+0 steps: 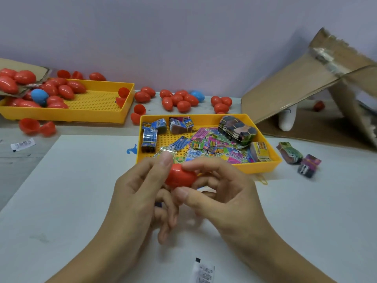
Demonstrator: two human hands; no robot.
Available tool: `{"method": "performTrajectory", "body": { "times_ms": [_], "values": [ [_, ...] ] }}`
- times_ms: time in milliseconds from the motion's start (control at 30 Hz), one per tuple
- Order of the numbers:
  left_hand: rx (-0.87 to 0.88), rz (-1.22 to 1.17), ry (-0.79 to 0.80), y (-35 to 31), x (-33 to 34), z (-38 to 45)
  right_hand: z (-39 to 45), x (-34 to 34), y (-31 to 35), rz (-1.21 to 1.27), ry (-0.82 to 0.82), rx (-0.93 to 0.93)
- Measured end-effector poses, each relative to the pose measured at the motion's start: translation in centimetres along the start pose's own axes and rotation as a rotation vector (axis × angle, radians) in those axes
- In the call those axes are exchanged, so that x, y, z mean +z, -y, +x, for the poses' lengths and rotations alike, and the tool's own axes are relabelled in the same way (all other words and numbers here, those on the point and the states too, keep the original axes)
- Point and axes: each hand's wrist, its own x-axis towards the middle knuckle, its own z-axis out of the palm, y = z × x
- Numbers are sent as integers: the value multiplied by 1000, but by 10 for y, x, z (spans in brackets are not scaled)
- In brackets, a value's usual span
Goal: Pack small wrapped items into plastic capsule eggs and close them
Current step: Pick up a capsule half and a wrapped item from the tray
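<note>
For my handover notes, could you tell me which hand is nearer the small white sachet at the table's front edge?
Right. The right hand is above it; the left hand is up-left of the sachet.

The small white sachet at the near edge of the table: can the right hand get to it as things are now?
Probably not at once: the right hand and left hand both grip the red egg. The white sachet itself lies uncovered.

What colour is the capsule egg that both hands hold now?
The capsule egg is red, seen in the head view between the left hand and right hand.
</note>
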Motion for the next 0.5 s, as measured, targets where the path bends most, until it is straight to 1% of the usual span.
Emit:
{"method": "performTrajectory", "body": {
  "times_ms": [67, 133, 200, 267, 333, 433, 500],
  "values": [
    [78, 16, -32, 0, 1, -2, -1, -1, 2, 29, 22, 27],
    [142, 8, -24, -3, 3, -5, -2, -2, 5, 83, 30, 51],
    [184, 26, -7, -3, 4, -7, 0, -2, 7, 149, -5, 81],
    [228, 53, 9, -2, 4, -9, 2, -2, 9, 196, -54, 148],
    [271, 101, 27, 1, 5, -10, 3, -2, 9, 169, -60, 204],
    [329, 157, 74, 4, 4, -10, 3, -2, 7, 133, -50, 207],
    [336, 175, 94, 5, 2, -9, 3, -3, 7, 142, -66, 201]
  ]
}}
